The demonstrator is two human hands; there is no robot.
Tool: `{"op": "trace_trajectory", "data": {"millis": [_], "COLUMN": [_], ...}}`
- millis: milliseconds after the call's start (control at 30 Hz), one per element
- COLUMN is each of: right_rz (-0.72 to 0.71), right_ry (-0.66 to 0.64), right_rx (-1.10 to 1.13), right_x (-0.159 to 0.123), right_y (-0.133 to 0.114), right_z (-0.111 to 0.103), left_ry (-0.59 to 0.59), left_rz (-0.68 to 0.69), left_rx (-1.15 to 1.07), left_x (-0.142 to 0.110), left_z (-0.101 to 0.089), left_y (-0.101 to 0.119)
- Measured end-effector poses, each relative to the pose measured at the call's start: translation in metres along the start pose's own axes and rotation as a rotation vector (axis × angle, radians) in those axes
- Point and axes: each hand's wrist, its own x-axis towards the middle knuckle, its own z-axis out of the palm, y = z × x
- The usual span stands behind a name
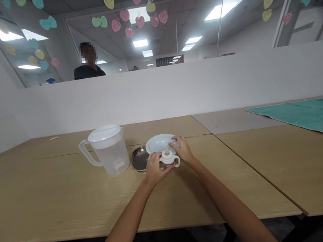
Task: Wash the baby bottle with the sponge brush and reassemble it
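A baby bottle (168, 158) with a white collar, a nipple on top and white side handles is in the middle, close in front of a white plate (153, 142). My left hand (154, 169) is wrapped round its left side, the thumb across the front. Just above and right of the nipple, my right hand (184, 149) has thumb and fingers closed on a clear cap (177, 143), largely hidden by the fingers. A round metal dish (138, 160) lies left of the plate, partly under its edge.
A clear lidded pitcher (110, 150) stands on the wooden table (71, 201), left of the metal dish. A green cloth (309, 114) covers the far right. Seams run between the tabletops. Behind the window over the white wall (161, 92) is a person (89, 69).
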Motion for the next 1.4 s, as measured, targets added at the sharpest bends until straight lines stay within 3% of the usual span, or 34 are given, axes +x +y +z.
{"op": "trace_trajectory", "data": {"millis": [133,300,400,467,633,767,900,1000,1167,1233,1300,1400], "right_rz": [0.009,-0.033,-0.072,-0.133,-0.122,-0.109,0.031,0.072,0.228,0.222,0.150,0.074], "right_ry": [-0.095,0.008,-0.277,-0.423,-0.477,-0.584,-0.693,-0.676,-0.360,-0.419,-0.581,-0.683], "right_rx": [-0.187,-0.095,0.063,0.012,-0.108,0.087,0.314,0.412,0.404,0.494,0.559,0.488], "right_x": [-0.004,0.001,0.002,0.001,0.000,0.002,0.007,0.013,0.019,0.015,0.008,0.001], "right_y": [-0.002,-0.022,-0.043,-0.054,-0.064,-0.068,-0.062,-0.043,-0.025,-0.034,-0.047,-0.057], "right_z": [0.004,-0.009,-0.019,-0.022,-0.025,-0.037,-0.051,-0.058,-0.057,-0.052,-0.046,-0.039], "left_ry": [-0.001,-0.010,0.005,0.009,0.010,0.031,0.047,0.064,0.022,0.022,0.021,0.020], "left_rz": [0.004,0.022,0.035,0.024,-0.013,-0.001,0.015,-0.013,-0.029,-0.021,-0.019,-0.014], "left_rx": [0.018,0.045,0.052,0.043,-0.009,-0.031,-0.030,-0.018,-0.013,-0.006,-0.004,-0.010], "left_x": [0.001,0.002,0.002,0.002,0.002,0.001,0.000,-0.001,-0.003,-0.003,-0.004,-0.005], "left_z": [-0.001,-0.003,-0.004,-0.003,-0.002,-0.001,0.003,0.004,0.002,0.002,0.002,0.002], "left_y": [0.001,0.002,0.001,0.000,0.000,0.000,0.001,0.002,0.002,0.001,0.001,-0.001]}}
